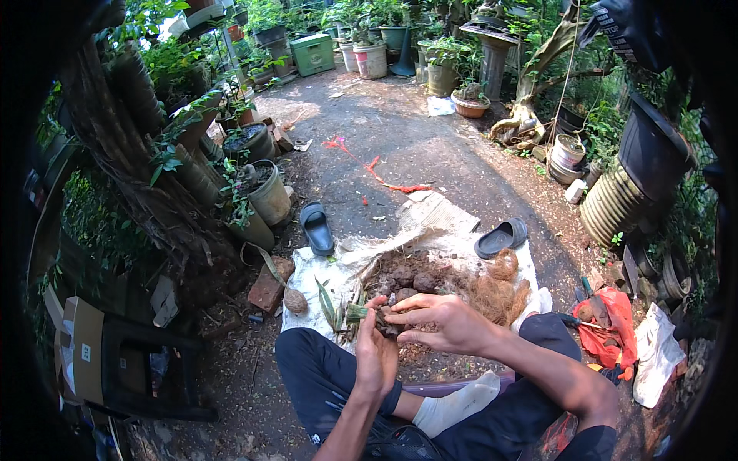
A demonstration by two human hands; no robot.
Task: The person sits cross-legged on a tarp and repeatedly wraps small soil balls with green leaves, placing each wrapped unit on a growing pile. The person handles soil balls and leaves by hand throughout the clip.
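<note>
Before my lap, both hands are around the dark root clump [387, 328] of a small plant. Its thick green stem [356, 313] points left from between my fingers. My left hand [375, 351] cups the clump from the near left side, palm up. From the right, my right hand [441, 324] lays its extended fingers over the clump. Part of the clump is hidden by my fingers. Long green leaves [326, 305] lie just left of the stem. Beyond my hands is a heap of brown soil with lumps [403, 274], with brown coir fibre [499, 294] at its right.
The soil lies on a white woven sack [308, 265]. Two dark sandals [316, 227] flank its far edge. A round brown bulb [296, 301] sits beside a brick [271, 285]. On the right lie a red plastic bag [614, 322] and hand tools. A black stool [155, 374] stands left.
</note>
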